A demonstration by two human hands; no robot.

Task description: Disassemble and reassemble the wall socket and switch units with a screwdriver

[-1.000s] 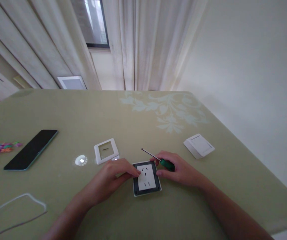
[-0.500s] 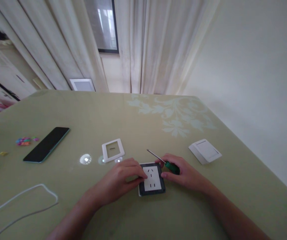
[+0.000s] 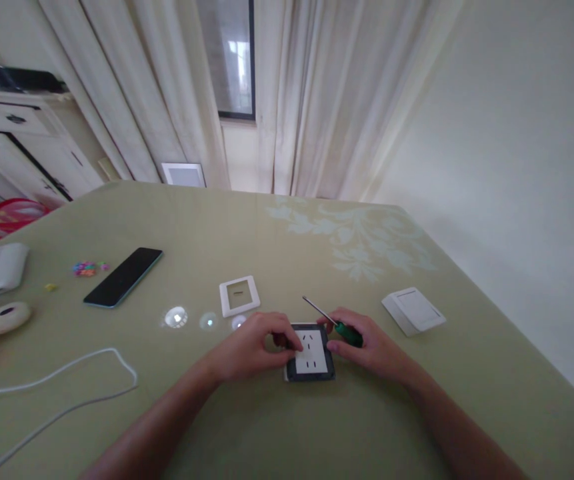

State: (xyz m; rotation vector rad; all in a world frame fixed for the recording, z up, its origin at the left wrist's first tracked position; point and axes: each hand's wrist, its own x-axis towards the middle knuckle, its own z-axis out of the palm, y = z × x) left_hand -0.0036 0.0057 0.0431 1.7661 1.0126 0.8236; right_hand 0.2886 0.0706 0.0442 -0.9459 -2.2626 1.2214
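I'm watching through the head view, and the wall socket [image 3: 313,361], a white face in a dark surround, sits face up between the two hands at the near side of the table [image 3: 367,427]. I see the left hand [image 3: 259,343] bent over its left side, fingertips against the white face; whether they pinch something there, I cannot tell. The right hand [image 3: 359,340] I can read better: it grasps the screwdriver [image 3: 349,335] by its green handle, shaft angled up and left above the table, with the thumb close by the socket's right edge. Beyond the left hand I have a white square frame [image 3: 225,300] lying flat, a small dark sliver [image 3: 238,293] showing within its opening, and off to the right, well apart from the socket, a white switch [image 3: 417,310]
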